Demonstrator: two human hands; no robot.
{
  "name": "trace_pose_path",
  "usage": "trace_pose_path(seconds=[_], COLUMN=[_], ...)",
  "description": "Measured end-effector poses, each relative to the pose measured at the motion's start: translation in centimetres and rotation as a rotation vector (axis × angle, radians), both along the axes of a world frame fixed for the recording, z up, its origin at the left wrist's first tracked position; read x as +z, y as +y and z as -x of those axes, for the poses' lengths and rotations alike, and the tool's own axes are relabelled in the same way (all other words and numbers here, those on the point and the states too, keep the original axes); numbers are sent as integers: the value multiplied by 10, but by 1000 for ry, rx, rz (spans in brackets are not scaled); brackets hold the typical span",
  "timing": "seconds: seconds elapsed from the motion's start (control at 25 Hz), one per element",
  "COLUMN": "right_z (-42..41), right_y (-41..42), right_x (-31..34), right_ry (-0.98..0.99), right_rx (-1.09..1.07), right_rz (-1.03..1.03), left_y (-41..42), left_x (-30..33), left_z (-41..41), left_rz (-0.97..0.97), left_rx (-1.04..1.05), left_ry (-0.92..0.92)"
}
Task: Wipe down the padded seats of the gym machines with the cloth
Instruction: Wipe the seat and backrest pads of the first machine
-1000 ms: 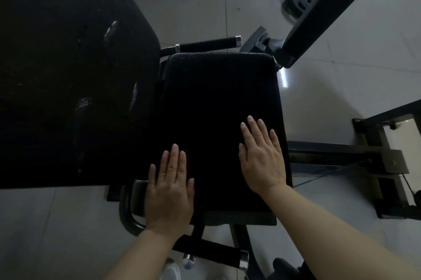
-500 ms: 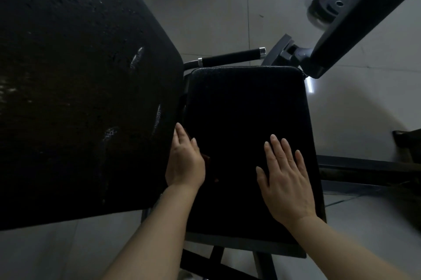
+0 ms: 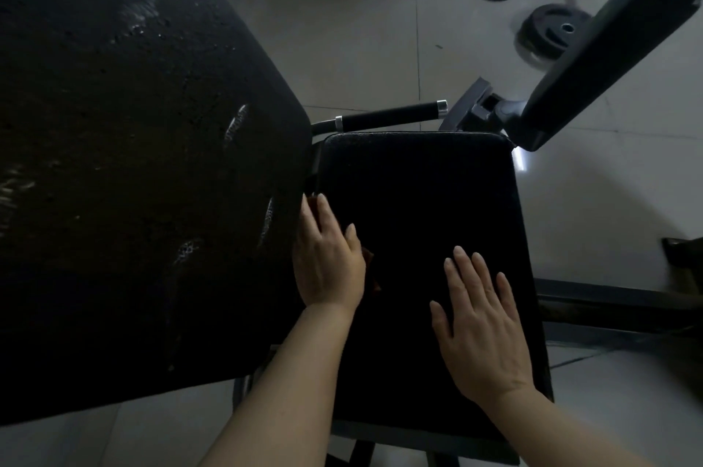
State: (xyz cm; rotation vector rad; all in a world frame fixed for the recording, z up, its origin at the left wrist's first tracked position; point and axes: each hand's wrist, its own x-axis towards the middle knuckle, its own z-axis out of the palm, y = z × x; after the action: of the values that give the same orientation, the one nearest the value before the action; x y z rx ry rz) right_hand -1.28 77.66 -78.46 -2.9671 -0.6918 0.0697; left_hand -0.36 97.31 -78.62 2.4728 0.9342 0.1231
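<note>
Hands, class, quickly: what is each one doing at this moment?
Left hand: open, fingers straight, pressing a dark reddish cloth on the seat pad.
Right hand: open, flat on the pad.

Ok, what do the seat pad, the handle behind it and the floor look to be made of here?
Seat pad: black, matte, finely grained cover, probably vinyl or faux leather; padding assumed.
Handle: dark matte sleeve, likely rubber or foam, between shiny silver collars that look like metal.
Floor: pale glossy tiles, with visible joint lines and reflections.

The cloth [image 3: 371, 269] (dark reddish) lies mostly hidden beneath the left hand [image 3: 327, 261].
</note>
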Motion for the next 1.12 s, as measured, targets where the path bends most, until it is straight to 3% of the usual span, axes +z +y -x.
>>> trace_pose_path(seconds=[0.2, 0.4, 0.6, 0.76, 1.12], right_z=[2, 2, -1, -4, 52], right_y=[1, 10, 45, 55, 57], right_x=[5, 26, 86, 165, 341], right_ry=[5, 100, 62, 15, -97], right_rx=[18, 2, -60, -57, 5], right_rz=[-23, -127, -288, -350, -462], left_y=[-16, 0, -38, -39, -20], left_x=[0, 21, 68, 153, 346], left_z=[12, 28, 44, 44, 146], left_rz=[29, 269, 55, -31, -410], left_rx=[16, 12, -162, -237, -513], left_ry=[71, -12, -243, -369, -460])
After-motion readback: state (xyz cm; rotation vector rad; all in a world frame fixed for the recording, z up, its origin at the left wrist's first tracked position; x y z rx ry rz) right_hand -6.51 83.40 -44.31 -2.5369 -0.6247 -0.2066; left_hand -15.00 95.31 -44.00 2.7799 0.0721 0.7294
